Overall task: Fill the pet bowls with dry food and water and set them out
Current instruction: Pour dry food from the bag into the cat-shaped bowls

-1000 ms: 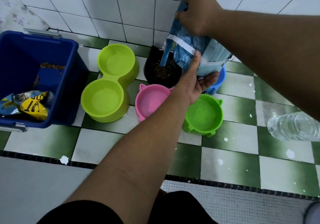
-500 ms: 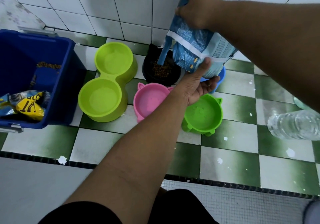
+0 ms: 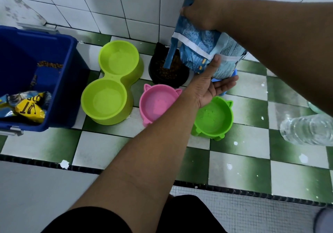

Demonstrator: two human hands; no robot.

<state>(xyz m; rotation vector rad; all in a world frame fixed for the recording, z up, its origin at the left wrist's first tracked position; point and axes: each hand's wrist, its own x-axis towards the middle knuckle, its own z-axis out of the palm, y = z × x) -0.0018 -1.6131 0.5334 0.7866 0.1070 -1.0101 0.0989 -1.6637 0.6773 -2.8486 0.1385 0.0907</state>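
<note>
Head view: what is nearest the person?
– The left arm, reaching forward over the pink bowl (image 3: 156, 104). The green bowl (image 3: 213, 119) sits just right of that wrist. A bottle (image 3: 306, 130) lies well off to the right, under the right arm.

And the left hand (image 3: 212, 86)?
– It is open, palm up, with its fingers straight beneath the bag (image 3: 203, 47). Its thumb stands up against the bag's front face.

Which way does the bag run?
– Its long axis is close to upright, leaning so that the lower end sits further right. The upper end is bunched in the right hand (image 3: 203, 5), which is clamped around it above and beyond the left hand. The lower end comes down to the left palm. Whether it rests on the fingers I cannot tell, nor which end is the mouth.

So the hands are apart?
– Yes, one at each end, with the bag between them.

What lies past the left hand?
– The black bowl (image 3: 167, 70) with kibble in it, just left of the thumb. A strip from the bag hangs over it. A blue bowl (image 3: 234, 74) is mostly hidden behind the bag.

Further left?
– A lime double bowl (image 3: 111, 81), then a blue bin (image 3: 54, 81).
</note>
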